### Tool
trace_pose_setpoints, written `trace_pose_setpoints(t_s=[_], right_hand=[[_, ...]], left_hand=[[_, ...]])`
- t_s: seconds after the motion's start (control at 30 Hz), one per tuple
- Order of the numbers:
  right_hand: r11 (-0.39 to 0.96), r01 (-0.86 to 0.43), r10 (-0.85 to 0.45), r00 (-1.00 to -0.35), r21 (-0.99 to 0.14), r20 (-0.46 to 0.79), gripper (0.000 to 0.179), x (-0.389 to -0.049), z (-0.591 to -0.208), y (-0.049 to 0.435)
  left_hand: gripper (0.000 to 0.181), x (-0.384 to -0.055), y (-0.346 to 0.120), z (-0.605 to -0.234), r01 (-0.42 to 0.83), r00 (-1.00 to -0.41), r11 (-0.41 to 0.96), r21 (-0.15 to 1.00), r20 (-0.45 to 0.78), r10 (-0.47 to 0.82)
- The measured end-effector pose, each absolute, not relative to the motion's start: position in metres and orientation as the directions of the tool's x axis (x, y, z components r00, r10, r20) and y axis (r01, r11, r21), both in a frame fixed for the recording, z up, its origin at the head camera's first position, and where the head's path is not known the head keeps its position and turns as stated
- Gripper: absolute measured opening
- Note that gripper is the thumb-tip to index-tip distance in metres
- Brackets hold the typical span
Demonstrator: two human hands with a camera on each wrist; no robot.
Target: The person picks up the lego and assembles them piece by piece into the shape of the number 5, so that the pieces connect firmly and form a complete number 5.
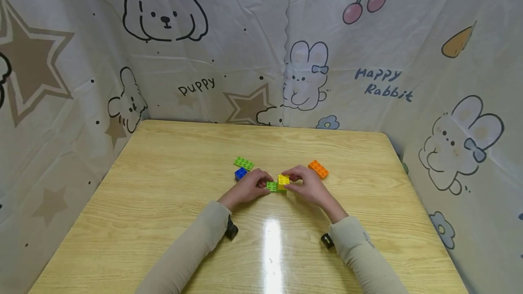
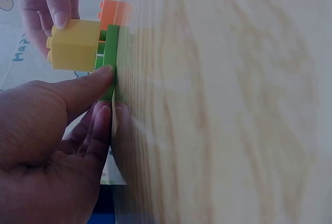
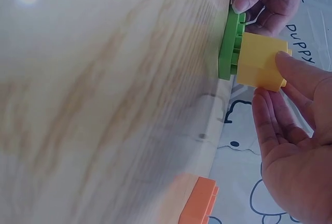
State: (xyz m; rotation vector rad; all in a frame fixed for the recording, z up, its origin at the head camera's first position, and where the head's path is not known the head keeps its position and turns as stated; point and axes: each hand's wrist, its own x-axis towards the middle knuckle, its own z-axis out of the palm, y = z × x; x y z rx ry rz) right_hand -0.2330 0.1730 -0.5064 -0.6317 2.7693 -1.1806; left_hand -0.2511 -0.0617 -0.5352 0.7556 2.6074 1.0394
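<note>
At the table's middle, my left hand (image 1: 251,186) pinches the left end of a flat green building brick (image 1: 271,187), which lies on the tabletop. From the other side my right hand (image 1: 309,186) holds a taller yellow brick (image 1: 283,181) between thumb and fingertips. The yellow brick (image 3: 262,60) sits over the right end of the green brick (image 3: 226,53), and some green studs show in the narrow space between them. In the left wrist view, the left thumb and fingers (image 2: 98,79) grip the green brick's near end.
A blue brick (image 1: 240,173) lies just beyond the left hand, partly hidden by it, beside another flat green brick (image 1: 244,163). Past the right hand lies an orange brick (image 1: 318,169). A printed curtain (image 1: 245,58) stands behind the wooden table (image 1: 163,185).
</note>
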Motion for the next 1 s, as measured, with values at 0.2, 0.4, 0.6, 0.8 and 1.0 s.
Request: trace_pose_setpoints(t_s=[0.2,0.4,0.6,0.8,1.0], right_hand=[[0.638,-0.327,-0.381,-0.921,-0.697,0.084,0.032,-0.2334,-0.5101,0.1734],[0.634,-0.315,-0.375,-0.924,-0.706,0.076,0.032,-0.2337,-0.5086,0.1723],[0.627,-0.309,-0.379,-0.923,-0.715,0.066,0.031,-0.2342,-0.5076,0.1727],[0.605,-0.291,-0.382,-0.923,-0.742,0.050,0.032,-0.2361,-0.5087,0.1753],[0.593,-0.283,-0.389,-0.920,-0.754,0.039,0.034,-0.2372,-0.5084,0.1773]], left_hand=[[0.028,-0.2501,-0.0607,-0.5359,0.383,-0.839,0.616,0.688,-0.020,0.544],[0.029,-0.2503,-0.0618,-0.5361,0.366,-0.843,0.613,0.700,-0.030,0.537],[0.028,-0.2516,-0.0629,-0.5371,0.347,-0.847,0.612,0.711,-0.043,0.530],[0.029,-0.2522,-0.0630,-0.5379,0.338,-0.849,0.607,0.719,-0.046,0.527],[0.029,-0.2521,-0.0626,-0.5377,0.335,-0.852,0.611,0.717,-0.046,0.522]])
